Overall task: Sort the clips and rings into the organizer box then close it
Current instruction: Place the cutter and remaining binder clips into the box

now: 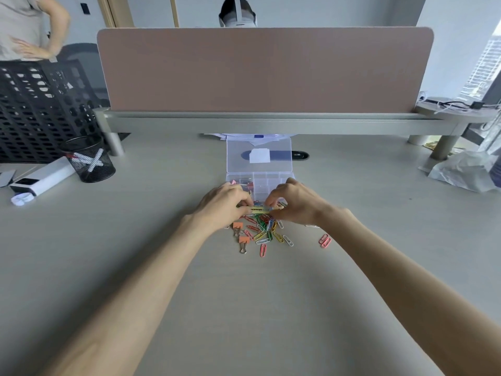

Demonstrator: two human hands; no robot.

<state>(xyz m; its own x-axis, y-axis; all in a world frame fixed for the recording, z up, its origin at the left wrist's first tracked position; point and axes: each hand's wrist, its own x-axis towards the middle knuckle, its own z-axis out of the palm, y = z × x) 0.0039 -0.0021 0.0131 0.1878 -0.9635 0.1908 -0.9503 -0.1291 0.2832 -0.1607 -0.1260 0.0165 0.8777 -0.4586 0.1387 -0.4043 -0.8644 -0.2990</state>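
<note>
Both your hands are at the near edge of the organizer box [271,183], which sits mid-tabletop toward the far edge, just in front of the divider panel [265,69]. Its clear lid [259,164] stands open, tilted away from you.

Your left hand [225,202] and right hand [295,204] have their fingers curled in toward each other. Each seems to pinch one end of a yellow strip [259,210] held low over the pile. What that strip is made of is too small to tell.

By my reading you are early in the job. Only the compartments at the box's left side show contents, a few pinkish and dark clips. The other cells look bare, though your hands cover the nearest row.

Most of the work is left on the tabletop [244,308]:

- A loose heap of coloured paper clips [264,229] lies touching the near side of the box, just under your fingers.
- Two orange binder clips [244,240] lie at the heap's left edge.
- A pair of pink paper clips [324,240] lies apart to the right, beside your right forearm.

I cannot pick out any rings. The lid remains to be closed. A mesh pen cup [89,161] stands toward the far left corner.
</note>
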